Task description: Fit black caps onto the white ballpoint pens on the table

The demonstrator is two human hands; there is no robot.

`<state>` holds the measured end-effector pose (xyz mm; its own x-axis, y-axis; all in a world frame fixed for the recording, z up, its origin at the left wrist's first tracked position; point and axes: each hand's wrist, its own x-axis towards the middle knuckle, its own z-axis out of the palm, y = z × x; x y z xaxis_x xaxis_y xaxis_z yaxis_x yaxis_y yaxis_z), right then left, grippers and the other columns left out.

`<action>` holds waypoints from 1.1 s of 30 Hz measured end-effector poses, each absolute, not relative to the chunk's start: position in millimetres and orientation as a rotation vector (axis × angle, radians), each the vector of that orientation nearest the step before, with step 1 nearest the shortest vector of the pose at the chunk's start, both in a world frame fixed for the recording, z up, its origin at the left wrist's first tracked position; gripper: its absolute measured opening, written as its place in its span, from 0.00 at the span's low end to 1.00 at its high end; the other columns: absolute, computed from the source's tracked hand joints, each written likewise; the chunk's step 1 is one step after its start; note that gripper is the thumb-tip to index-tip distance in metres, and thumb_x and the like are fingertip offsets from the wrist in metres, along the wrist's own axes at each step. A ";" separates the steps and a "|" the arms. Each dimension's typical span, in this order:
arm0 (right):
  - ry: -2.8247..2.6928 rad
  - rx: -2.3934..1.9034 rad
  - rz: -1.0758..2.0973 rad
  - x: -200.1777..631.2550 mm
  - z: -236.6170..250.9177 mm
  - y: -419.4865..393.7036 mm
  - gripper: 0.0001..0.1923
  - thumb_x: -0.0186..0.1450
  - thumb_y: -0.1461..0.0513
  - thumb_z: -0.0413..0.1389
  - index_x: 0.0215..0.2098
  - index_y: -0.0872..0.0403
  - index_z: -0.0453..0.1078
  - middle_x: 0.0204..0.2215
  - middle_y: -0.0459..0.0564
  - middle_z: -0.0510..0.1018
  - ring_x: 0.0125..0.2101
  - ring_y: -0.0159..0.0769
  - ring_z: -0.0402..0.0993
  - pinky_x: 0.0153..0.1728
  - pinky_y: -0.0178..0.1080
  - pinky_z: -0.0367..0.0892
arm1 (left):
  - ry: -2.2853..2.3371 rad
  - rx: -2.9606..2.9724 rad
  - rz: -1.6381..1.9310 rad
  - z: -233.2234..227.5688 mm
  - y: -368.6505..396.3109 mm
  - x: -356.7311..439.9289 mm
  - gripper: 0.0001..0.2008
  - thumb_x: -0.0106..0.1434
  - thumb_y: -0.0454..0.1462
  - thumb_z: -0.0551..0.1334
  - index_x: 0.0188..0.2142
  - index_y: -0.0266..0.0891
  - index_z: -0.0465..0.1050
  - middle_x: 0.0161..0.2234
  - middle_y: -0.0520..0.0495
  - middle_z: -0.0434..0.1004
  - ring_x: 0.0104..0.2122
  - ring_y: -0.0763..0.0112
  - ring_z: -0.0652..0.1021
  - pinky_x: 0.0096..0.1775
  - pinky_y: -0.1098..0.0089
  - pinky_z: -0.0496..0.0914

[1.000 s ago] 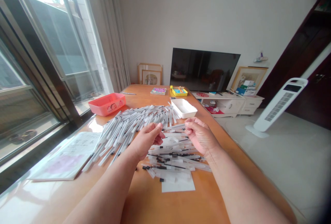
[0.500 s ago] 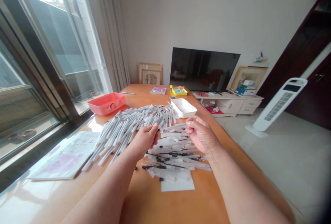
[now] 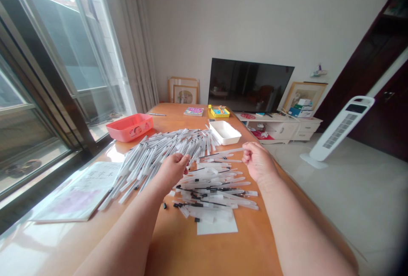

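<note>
The right hand (image 3: 259, 163) has moved out toward the table's (image 3: 178, 250) right edge, pinching one clear pen tube (image 3: 223, 153), and the left hand (image 3: 172, 169) is curled shut above the pen pile (image 3: 153, 157). Two trays sit farther back, one pink tray (image 3: 129, 126) near the left edge and one white tray (image 3: 225, 132) near the right, with bare wood along the near edge.

A thin clear pen tube (image 3: 223, 153) is held nearly level above the heap of pen parts (image 3: 210, 187), its right end pinched, its left end pointing toward the white tray (image 3: 225, 132).
</note>
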<state>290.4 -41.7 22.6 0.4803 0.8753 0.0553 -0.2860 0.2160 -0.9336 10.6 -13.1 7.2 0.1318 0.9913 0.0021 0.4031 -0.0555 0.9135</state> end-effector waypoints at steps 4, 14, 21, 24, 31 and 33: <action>-0.729 -1.206 0.821 291.0 16.4 -40.2 0.09 0.51 0.61 0.65 0.22 0.53 0.69 0.19 0.43 0.68 0.20 0.28 0.57 0.20 0.35 0.52 | 1.405 1.565 0.915 9.1 -10.2 4.8 0.21 0.62 0.54 0.58 0.24 0.41 0.68 0.21 0.48 0.73 0.18 0.72 0.68 0.22 0.72 0.59; -0.691 -1.327 0.801 299.7 7.0 -31.9 0.10 0.48 0.60 0.65 0.26 0.54 0.70 0.21 0.44 0.74 0.21 0.28 0.62 0.20 0.32 0.54 | 1.452 1.552 0.894 27.1 -14.3 -5.1 0.15 0.60 0.48 0.60 0.27 0.39 0.69 0.23 0.49 0.75 0.21 0.73 0.69 0.25 0.73 0.63; -1.008 -1.525 0.615 284.6 -3.6 -33.0 0.06 0.53 0.59 0.60 0.27 0.52 0.69 0.23 0.43 0.76 0.25 0.32 0.68 0.28 0.34 0.62 | 1.307 1.786 0.752 24.8 -19.4 2.7 0.16 0.58 0.49 0.63 0.34 0.38 0.76 0.28 0.49 0.77 0.26 0.70 0.72 0.28 0.72 0.65; -1.165 -1.665 0.601 283.5 -13.8 -28.8 0.07 0.56 0.56 0.59 0.29 0.52 0.71 0.23 0.44 0.77 0.24 0.33 0.68 0.25 0.34 0.59 | 1.388 1.913 0.741 15.9 -13.3 2.4 0.16 0.61 0.48 0.60 0.39 0.39 0.77 0.27 0.50 0.76 0.26 0.70 0.72 0.28 0.71 0.63; -1.409 -1.888 0.462 287.0 -23.3 -24.3 0.08 0.61 0.58 0.56 0.35 0.48 0.77 0.30 0.43 0.81 0.25 0.33 0.72 0.25 0.34 0.57 | 1.731 2.309 0.599 -2.0 -2.7 6.1 0.09 0.61 0.42 0.60 0.38 0.44 0.77 0.35 0.47 0.79 0.34 0.65 0.76 0.34 0.69 0.63; -1.446 -1.928 0.449 287.1 -22.2 -24.8 0.08 0.61 0.58 0.56 0.35 0.46 0.77 0.30 0.42 0.81 0.25 0.33 0.72 0.26 0.34 0.57 | 1.789 2.355 0.535 -3.0 -3.3 8.4 0.09 0.60 0.43 0.60 0.36 0.44 0.77 0.37 0.45 0.80 0.36 0.63 0.77 0.35 0.68 0.64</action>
